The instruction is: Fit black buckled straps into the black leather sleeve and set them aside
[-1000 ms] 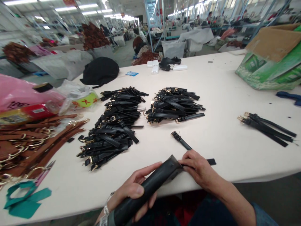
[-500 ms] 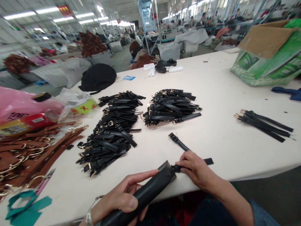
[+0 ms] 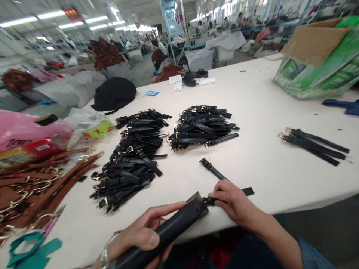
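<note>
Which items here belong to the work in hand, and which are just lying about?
In hand: left hand, long black leather piece, right hand, strap end at its tip, black strap piles.
Lying about: brown straps, green box, pink bag, black cloth.

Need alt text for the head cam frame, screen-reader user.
Left hand grips a long black leather piece; right hand pinches a black tab at its end, at the near edge of the white table. Beyond lie two piles of black buckled straps, with brown straps at left.
</note>
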`<state>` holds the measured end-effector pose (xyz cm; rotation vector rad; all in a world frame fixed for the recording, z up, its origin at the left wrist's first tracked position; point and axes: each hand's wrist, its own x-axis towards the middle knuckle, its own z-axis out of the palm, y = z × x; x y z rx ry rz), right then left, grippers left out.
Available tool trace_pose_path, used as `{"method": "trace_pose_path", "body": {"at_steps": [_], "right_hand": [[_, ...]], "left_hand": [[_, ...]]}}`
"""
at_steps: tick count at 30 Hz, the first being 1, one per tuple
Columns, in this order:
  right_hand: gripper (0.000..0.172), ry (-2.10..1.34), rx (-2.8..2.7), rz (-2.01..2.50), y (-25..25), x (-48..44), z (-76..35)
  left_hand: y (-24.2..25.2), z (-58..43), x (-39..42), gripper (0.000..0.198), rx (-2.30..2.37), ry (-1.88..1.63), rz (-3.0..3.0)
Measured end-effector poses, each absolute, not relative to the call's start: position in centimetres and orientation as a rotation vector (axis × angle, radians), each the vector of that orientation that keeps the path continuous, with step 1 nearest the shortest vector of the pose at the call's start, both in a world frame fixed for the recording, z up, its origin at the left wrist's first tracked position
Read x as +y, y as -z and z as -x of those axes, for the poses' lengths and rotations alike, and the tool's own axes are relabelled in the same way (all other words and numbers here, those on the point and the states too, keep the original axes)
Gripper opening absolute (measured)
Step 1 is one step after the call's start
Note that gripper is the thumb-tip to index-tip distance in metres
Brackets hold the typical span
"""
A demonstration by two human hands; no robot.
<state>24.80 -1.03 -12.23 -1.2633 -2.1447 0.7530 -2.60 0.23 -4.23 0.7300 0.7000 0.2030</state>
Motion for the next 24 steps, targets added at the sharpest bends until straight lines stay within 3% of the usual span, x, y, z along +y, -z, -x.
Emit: {"method": "trace_pose_path", "body": {"at_steps": [24], "right_hand": [[0.024,-0.747,-2.135,1.252,11.9,-1.0,-24.8]], "left_hand": [[5.2,2.8,0.4,0.08,0.641,-0.224,-0.768]]}}
